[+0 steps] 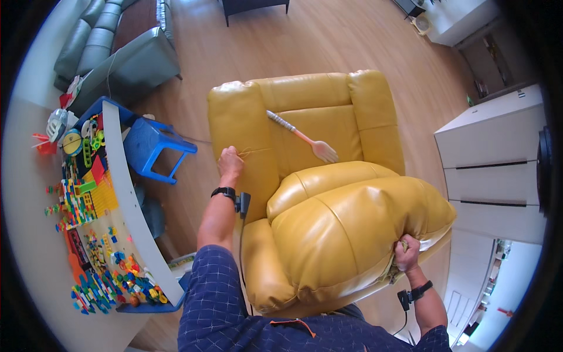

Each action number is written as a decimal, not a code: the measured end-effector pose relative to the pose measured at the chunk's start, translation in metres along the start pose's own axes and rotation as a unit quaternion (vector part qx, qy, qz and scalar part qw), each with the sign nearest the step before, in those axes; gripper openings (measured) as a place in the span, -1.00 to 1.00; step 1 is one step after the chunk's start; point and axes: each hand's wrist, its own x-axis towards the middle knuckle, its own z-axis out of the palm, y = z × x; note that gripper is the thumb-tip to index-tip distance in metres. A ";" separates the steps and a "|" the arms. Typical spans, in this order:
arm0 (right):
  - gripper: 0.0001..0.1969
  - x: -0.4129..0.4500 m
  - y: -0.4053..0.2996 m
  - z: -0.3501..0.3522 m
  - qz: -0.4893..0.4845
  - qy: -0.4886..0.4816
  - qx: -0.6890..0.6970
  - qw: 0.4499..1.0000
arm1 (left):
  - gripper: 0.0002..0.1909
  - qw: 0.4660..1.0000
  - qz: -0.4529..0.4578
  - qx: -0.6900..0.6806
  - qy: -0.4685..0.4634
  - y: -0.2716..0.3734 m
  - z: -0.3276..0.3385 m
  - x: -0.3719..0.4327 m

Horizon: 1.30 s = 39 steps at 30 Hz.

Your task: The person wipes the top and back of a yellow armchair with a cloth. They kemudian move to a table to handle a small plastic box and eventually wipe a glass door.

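Note:
A yellow leather armchair (308,92) stands before me, its plump back cushion (352,220) nearest my body. My left hand (231,162) is closed at the left armrest, with a thin tan cord or band (250,151) looping out beside its fingers. At the lower right edge of the back cushion, my right hand (407,253) grips a bunched piece of greenish fabric (390,268). On the seat lies a hand-shaped back scratcher (303,137), its pale hand end close to the back cushion. Both wrists wear black straps with small devices and cables.
Left of the chair stand a blue plastic stool (151,143) and a white-edged play table (132,198) covered with toy bricks (81,202). A grey-green sofa (132,61) is at the upper left. White cabinets (488,176) line the right side.

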 end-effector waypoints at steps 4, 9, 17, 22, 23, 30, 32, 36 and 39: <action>-0.81 0.005 -0.007 0.001 -0.023 0.011 -0.007 1.000 | -0.83 0.997 0.002 -0.069 0.041 -0.034 -0.002 -0.012; -0.80 0.003 0.013 0.001 -0.015 -0.002 0.022 1.000 | -0.88 0.868 -0.147 -0.472 -0.034 -0.021 -0.063 -0.082; -0.81 0.011 0.024 0.011 -0.103 -0.004 0.111 0.988 | -0.88 0.764 -0.148 -0.605 0.165 -0.053 -0.174 -0.328; -0.78 0.026 0.037 0.020 -0.171 -0.032 0.172 0.970 | -0.92 0.705 -0.249 -0.595 0.294 -0.054 -0.160 -0.549; -0.78 0.029 0.032 0.019 -0.193 -0.041 0.182 0.963 | -0.90 0.677 -0.274 -0.603 0.321 -0.050 -0.150 -0.593; -0.79 -0.030 -0.021 -0.023 -0.231 -0.257 0.221 0.912 | -0.87 0.559 -0.355 -0.607 0.439 -0.010 -0.093 -0.819; -0.82 -0.097 -0.061 -0.025 -0.141 -0.417 0.250 0.863 | -0.88 0.537 -0.354 -0.609 0.463 -0.001 -0.080 -0.864; -0.77 -0.232 -0.099 0.038 -0.088 -0.645 0.248 0.718 | -0.90 0.522 -0.319 -0.622 0.489 0.016 -0.066 -0.955; -0.78 -0.353 -0.128 0.070 -0.070 -0.731 0.181 0.654 | -0.93 0.533 -0.304 -0.630 0.475 0.025 -0.076 -1.010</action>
